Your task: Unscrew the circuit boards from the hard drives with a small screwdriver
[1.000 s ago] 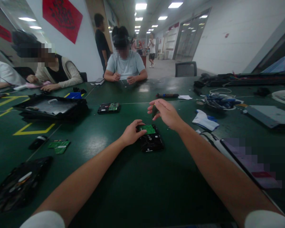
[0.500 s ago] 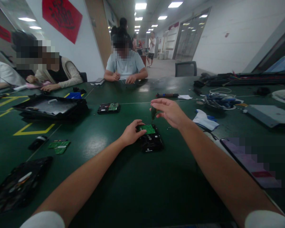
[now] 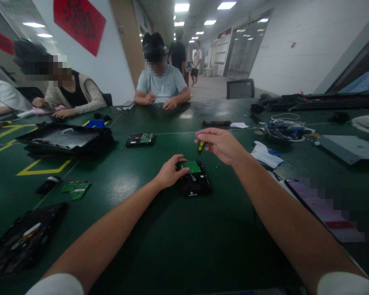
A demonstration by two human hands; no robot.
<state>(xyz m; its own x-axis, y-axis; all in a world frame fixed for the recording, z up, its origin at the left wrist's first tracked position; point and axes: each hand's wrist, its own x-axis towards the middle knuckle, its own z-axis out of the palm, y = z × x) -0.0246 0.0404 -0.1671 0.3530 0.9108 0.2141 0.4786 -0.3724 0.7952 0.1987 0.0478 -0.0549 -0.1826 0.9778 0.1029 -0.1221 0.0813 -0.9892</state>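
A black hard drive (image 3: pixel 196 182) lies on the dark green table (image 3: pixel 184 237) in front of me, its green circuit board (image 3: pixel 191 166) facing up. My left hand (image 3: pixel 169 171) rests on the drive's left far corner, fingers curled against it. My right hand (image 3: pixel 220 144) hovers just beyond the drive, its fingers pinched on a small screwdriver (image 3: pixel 200 147) with a yellow and black handle. The tool points down at the board's far right corner.
A second hard drive (image 3: pixel 140 139) lies farther back. A black tray (image 3: pixel 66 138) sits left, loose green boards (image 3: pixel 76 189) and black parts nearer. A white cloth (image 3: pixel 263 155), cables and a flat device are at right. Two seated people work at the table's far side.
My right hand has shifted slightly right and turned the screwdriver, so its yellow stripe now shows. My left hand and the drive have stayed put. A person in the corridor walked right.
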